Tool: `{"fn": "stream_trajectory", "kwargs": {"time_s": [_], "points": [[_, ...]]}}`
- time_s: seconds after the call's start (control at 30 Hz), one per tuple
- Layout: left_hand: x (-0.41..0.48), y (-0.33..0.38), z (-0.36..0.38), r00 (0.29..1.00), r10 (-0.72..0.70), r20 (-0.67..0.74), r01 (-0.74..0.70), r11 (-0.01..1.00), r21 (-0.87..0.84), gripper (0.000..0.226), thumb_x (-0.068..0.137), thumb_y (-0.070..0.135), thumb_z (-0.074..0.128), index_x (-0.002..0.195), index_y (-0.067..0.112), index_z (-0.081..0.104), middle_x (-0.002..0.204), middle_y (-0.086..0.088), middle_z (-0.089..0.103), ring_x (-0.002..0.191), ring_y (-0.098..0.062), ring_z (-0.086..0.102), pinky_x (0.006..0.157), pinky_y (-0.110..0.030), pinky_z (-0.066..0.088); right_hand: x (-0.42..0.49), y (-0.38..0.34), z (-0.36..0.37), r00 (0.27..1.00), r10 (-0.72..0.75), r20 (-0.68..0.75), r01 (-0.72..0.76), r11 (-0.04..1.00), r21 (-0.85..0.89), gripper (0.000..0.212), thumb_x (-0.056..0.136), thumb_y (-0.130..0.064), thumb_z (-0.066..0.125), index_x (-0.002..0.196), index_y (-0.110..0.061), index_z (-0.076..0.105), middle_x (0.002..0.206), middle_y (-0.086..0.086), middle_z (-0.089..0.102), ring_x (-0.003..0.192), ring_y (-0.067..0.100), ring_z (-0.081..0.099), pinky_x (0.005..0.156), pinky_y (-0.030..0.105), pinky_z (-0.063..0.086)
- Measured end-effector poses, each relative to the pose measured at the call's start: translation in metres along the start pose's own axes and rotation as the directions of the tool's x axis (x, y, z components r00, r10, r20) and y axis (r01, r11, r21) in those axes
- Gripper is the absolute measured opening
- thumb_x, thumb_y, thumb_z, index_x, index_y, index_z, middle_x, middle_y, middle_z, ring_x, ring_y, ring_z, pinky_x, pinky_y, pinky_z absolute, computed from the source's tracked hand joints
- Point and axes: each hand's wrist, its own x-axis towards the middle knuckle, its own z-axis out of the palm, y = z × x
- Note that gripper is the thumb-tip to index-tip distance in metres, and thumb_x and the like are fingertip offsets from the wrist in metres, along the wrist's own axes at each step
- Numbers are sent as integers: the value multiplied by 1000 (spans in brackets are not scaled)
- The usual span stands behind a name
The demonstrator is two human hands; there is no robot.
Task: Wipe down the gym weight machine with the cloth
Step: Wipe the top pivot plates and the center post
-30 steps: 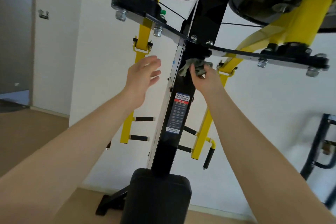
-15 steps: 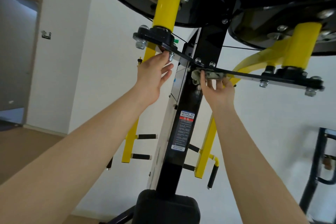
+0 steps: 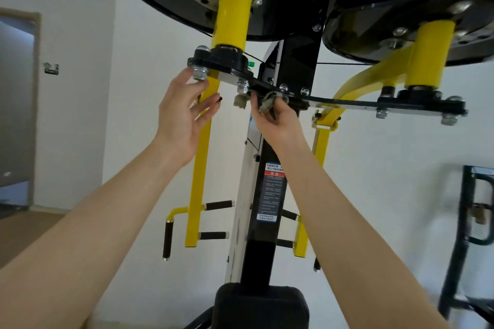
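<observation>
The gym weight machine has a black upright post (image 3: 268, 195), yellow arms and a flat black crossbar (image 3: 344, 103) overhead. My right hand (image 3: 275, 121) holds a crumpled grey-green cloth (image 3: 264, 103) pressed up against the underside of the crossbar, just left of the post. One corner of the cloth hangs free on the left. My left hand (image 3: 183, 117) is raised beside the left yellow arm (image 3: 199, 157), fingers spread, its fingertips touching the bolt and plate under the left pivot (image 3: 216, 61). It holds nothing.
A black padded seat back (image 3: 262, 307) sits at the bottom centre. Yellow handles with black grips (image 3: 167, 240) hang on both sides of the post. Another black frame (image 3: 470, 235) stands at the right. White wall behind, a doorway (image 3: 16, 104) at the left.
The view has tilted upward. My right hand has slid the cloth leftward along the underside of the crossbar. My left hand has risen from below to the left pivot plate.
</observation>
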Motion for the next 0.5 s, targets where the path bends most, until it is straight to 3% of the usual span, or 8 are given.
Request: {"fn": "stream_trajectory", "kwargs": {"time_s": [0.07, 0.13, 0.3, 0.4, 0.5], "points": [[-2, 8, -3, 999, 25, 20, -25, 1000, 15, 39, 95, 23, 64, 134, 19, 61, 131, -7, 66, 114, -25, 69, 92, -32, 58, -3, -5, -2, 999, 16, 44, -22, 988, 154, 36, 98, -12, 62, 133, -5, 57, 132, 22, 58, 111, 32, 64, 92, 36, 58], [-3, 14, -3, 999, 24, 31, -25, 999, 28, 31, 98, 27, 62, 126, 16, 63, 132, -10, 66, 117, -26, 68, 99, -37, 56, -7, -13, -2, 998, 42, 50, -55, 952, 301, 34, 97, -6, 62, 130, -4, 58, 133, 24, 55, 111, 41, 61, 96, 44, 56], [-1, 21, 6, 998, 64, -16, -60, 978, 198, 33, 93, 37, 71, 117, 17, 61, 121, -7, 71, 111, -23, 70, 97, -35, 57, -6, -6, 11, 997, -3, -71, 16, 984, 180, 28, 101, -10, 57, 128, -5, 56, 137, 19, 53, 122, 35, 57, 101, 45, 53], [4, 21, 11, 994, 106, -36, -94, 965, 247, 37, 87, 38, 77, 113, 19, 59, 114, -5, 72, 107, -23, 71, 90, -30, 59, -16, 9, 27, 997, 18, -79, -5, 986, 165, 14, 102, -17, 55, 109, -6, 59, 125, 17, 62, 112, 33, 62, 104, 48, 50], [6, 16, 14, 988, 149, -37, -135, 959, 250, 36, 87, 36, 78, 109, 18, 56, 112, -5, 72, 102, -21, 73, 86, -28, 59, -24, 23, 33, 1000, 15, -24, -14, 999, 35, 14, 102, -16, 55, 112, -8, 61, 111, 12, 70, 110, 29, 66, 104, 51, 49]]}}
